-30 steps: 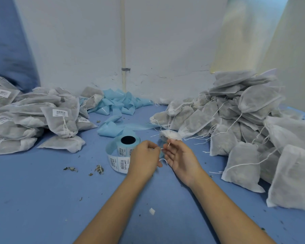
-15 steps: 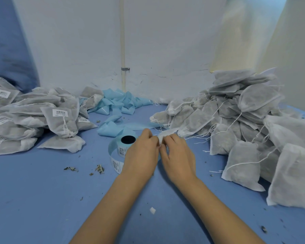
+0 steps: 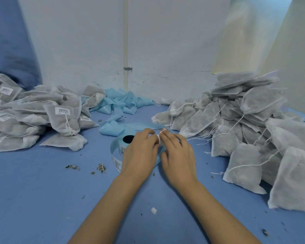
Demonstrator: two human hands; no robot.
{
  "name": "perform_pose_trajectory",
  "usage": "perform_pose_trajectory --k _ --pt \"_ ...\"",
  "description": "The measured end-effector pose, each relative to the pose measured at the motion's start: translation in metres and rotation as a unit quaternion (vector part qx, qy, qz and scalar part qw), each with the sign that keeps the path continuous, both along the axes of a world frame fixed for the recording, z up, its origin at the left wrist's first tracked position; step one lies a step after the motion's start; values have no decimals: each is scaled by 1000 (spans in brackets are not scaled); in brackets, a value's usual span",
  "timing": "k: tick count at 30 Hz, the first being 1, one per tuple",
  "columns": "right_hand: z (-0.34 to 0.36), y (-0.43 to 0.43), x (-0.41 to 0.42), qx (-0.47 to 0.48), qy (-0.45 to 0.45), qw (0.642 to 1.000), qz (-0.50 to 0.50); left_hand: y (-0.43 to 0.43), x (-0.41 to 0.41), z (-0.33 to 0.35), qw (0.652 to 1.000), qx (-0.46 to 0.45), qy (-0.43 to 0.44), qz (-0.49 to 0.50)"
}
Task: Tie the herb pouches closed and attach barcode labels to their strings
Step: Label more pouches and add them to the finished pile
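Note:
My left hand (image 3: 139, 152) and my right hand (image 3: 179, 155) meet palm-down over the blue table, fingertips together. Between them they pinch a small white barcode label (image 3: 158, 139). A thin white pouch string (image 3: 163, 130) loops over my right index fingertip. The pouch on that string is hidden under my hands. The roll of barcode labels (image 3: 121, 147) stands just left of my left hand, its loose strip curling toward me. Labelled pouches (image 3: 62, 120) are piled at the left. Unlabelled pouches with trailing strings (image 3: 245, 131) are heaped at the right.
Crumpled light-blue backing strips (image 3: 120, 104) lie at the back centre against the white wall (image 3: 165, 50). Dry herb crumbs (image 3: 100, 167) and a white paper scrap (image 3: 153, 210) are scattered on the blue tabletop (image 3: 42, 199).
My hands turned from palms facing each other to palm-down and moved slightly away from me. The label came between my fingertips and the string now loops over my right index finger.

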State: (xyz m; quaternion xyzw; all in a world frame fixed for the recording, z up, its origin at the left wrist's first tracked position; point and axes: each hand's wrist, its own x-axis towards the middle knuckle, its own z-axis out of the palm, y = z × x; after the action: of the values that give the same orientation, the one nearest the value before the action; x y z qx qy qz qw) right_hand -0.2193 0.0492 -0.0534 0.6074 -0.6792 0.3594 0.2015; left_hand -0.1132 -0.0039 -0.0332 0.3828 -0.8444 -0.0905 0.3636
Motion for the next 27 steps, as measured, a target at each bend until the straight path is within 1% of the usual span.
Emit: perform_pose_trajectory --k 2,4,8,11,14,17,19,20,24,27 --pt "-3 -1 -1 -11 -32 999 3 0 0 -1 1000 0 -12 -14" --pt "-5 -2 -3 -18 -107 994 8 0 0 -2 1000 29 -7 -8" --pt "-6 -6 -7 -68 -271 960 19 -4 -1 -3 988 144 41 -42" --pt "-7 -8 -9 -81 -348 933 30 -4 -1 -4 986 158 17 -51" --pt "-7 -11 -11 -91 -445 889 52 -4 -2 -6 985 165 11 -51" --pt "-5 -12 -11 -98 -520 844 83 -6 -2 -8 977 193 66 -59" --pt "-3 -11 -10 -101 -547 825 106 -8 -2 -9 971 208 105 -52" --pt "-3 -11 -11 -97 -548 823 112 -9 -2 -9 970 210 117 -46" --pt "-1 -8 -10 -56 -515 843 144 -10 -2 -11 973 187 134 -32" --pt "-2 -6 -10 -37 -457 879 132 -10 0 -11 976 168 134 -36"
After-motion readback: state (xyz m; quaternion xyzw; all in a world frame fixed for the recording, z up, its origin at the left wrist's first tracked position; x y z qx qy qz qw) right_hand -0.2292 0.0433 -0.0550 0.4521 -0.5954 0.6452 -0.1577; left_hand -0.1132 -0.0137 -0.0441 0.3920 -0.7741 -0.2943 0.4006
